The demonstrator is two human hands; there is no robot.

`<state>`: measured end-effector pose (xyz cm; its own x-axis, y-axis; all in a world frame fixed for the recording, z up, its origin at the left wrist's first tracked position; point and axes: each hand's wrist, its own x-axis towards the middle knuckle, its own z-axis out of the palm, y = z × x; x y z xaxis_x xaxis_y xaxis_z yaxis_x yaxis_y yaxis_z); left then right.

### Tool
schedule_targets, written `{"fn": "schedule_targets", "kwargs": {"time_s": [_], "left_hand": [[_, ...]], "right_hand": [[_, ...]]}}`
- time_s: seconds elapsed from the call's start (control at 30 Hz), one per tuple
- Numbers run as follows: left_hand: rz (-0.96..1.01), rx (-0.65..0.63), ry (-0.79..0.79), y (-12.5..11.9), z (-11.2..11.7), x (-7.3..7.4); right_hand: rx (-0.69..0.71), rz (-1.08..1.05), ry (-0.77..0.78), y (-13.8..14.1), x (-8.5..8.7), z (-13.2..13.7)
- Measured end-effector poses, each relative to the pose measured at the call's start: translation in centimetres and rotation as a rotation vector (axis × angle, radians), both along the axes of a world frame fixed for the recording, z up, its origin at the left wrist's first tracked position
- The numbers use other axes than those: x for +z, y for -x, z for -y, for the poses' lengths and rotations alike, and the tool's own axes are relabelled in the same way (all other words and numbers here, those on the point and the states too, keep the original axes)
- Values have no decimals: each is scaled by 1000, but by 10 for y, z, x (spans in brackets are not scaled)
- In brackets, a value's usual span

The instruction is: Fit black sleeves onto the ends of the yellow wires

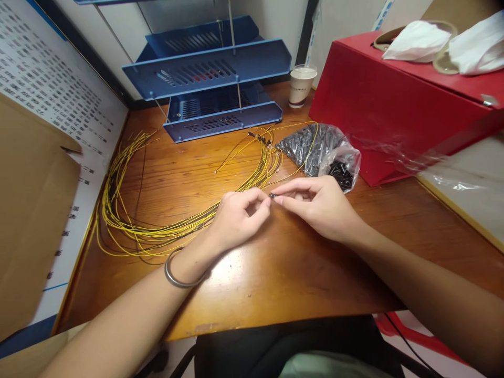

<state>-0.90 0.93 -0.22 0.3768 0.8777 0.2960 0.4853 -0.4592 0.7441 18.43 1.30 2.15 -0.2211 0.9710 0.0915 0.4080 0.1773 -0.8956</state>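
My left hand (244,216) is closed in a pinch, its fingertips at the left end of a small black piece (272,196); what lies between them is hidden. From the other side, the thumb and forefinger of my right hand (321,203) are closed on that black piece. A looped bundle of yellow and black wires (173,230) lies on the table and runs behind my left hand. Several wire ends at the back carry small black pieces (260,138). Just beyond my right hand, a clear plastic bag (311,149) holds many small black parts.
A blue tiered rack (208,73) stands at the back of the wooden table (275,283), with a paper cup (302,86) beside it. To the right is a red box (394,105) with white wads (419,42) on top. Cardboard (35,210) leans at the left.
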Motion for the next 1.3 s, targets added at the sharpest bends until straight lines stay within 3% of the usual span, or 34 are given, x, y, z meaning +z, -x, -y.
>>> {"fn": "schedule_targets", "kwargs": {"time_s": [0.3,0.53,0.8,1.07,1.3], "left_hand": [[-22,-16,51,2,1,-1],[56,69,29,-1,-1,1],[114,14,75,1,0,0],[51,11,102,0,0,1],[14,59,28,0,-1,3]], "right_hand": [[-21,8,7,1,-1,1],[-104,-131,-16,3,0,1],[-123,-76,-29,3,-1,2],[-63,-68,-18,5,-3,3],[-107,-53,-36,5,1,4]]}}
